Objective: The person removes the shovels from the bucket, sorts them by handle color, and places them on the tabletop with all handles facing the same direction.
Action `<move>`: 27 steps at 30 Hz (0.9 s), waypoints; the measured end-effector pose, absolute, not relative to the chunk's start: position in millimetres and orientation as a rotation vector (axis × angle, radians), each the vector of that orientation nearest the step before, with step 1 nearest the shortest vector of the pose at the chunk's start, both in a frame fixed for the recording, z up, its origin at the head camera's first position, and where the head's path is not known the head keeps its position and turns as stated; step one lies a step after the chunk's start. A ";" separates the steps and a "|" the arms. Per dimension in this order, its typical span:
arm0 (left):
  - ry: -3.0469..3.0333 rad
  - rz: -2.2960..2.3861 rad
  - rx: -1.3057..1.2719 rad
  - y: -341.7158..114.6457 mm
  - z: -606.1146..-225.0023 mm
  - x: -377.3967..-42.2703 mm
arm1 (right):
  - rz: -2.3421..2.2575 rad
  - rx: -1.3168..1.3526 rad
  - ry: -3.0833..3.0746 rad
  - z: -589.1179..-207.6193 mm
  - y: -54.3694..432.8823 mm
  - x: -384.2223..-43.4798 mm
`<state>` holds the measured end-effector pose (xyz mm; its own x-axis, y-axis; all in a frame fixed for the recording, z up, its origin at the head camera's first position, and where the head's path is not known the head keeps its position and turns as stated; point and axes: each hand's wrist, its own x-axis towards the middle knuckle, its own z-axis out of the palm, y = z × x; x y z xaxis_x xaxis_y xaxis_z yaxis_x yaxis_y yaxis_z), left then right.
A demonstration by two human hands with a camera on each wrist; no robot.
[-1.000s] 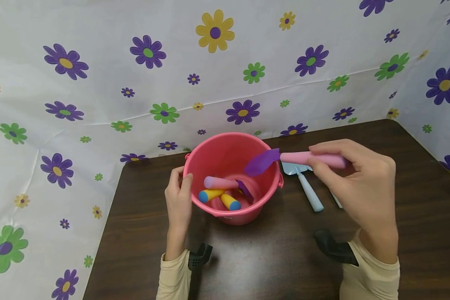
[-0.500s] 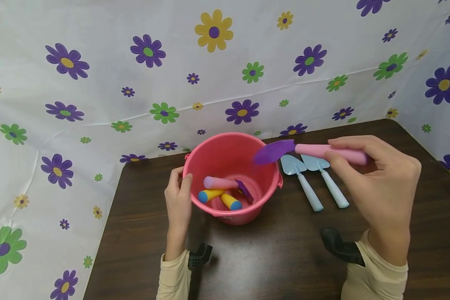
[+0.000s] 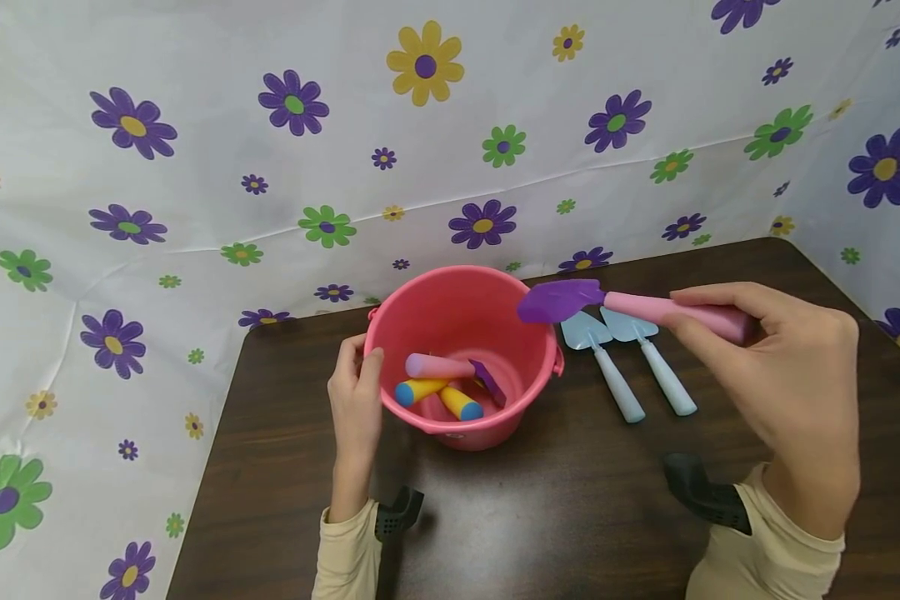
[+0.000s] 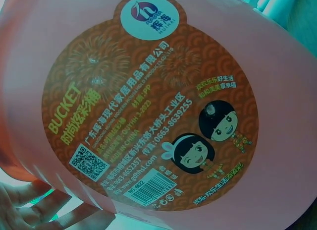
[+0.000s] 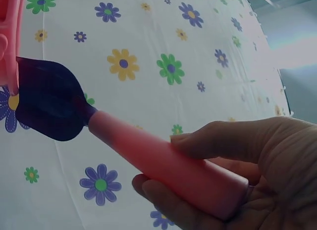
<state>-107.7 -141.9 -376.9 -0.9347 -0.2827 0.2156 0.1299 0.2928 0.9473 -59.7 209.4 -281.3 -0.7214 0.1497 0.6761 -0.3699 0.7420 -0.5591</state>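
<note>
My right hand (image 3: 787,375) grips the pink handle of a toy trowel (image 3: 678,312), its purple blade pointing left. The blade overlaps the right rim of the pink bucket (image 3: 390,333) in the head view. In the right wrist view, thumb and fingers wrap the handle (image 5: 148,155). At the bucket's left side, my left hand (image 3: 356,400) holds the rim with the thumb in front. The left wrist view shows its fingers against the bucket's labelled wall (image 4: 282,141). Inside lie another pink-handled tool (image 3: 441,367) with a purple blade and two yellow-handled tools (image 3: 461,404) with blue ends; their heads are mostly hidden.
Two light blue trowels (image 3: 618,387) lie side by side on the dark wooden table (image 3: 540,517), right of the bucket. A flower-printed sheet (image 3: 217,167) hangs behind the table and along its sides. Each sleeve carries a black wrist mount (image 3: 701,496).
My right hand has moved right with the trowel, drawing its blade from over the bucket's inside to the right rim. Both blue trowels now show more fully. My left hand stays put.
</note>
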 end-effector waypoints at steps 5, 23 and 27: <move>-2.225 -1.680 0.147 -142.9 -376.8 -107.9 | 0.895 0.103 -2.321 -279.7 214.0 -58.4; -2.222 -1.694 0.134 -143.3 -375.6 -110.5 | 1.139 -0.261 -2.128 -282.4 221.2 -75.3; -2.223 -1.697 0.134 -143.6 -376.0 -111.9 | 1.081 -0.328 -2.138 -285.5 227.6 -79.0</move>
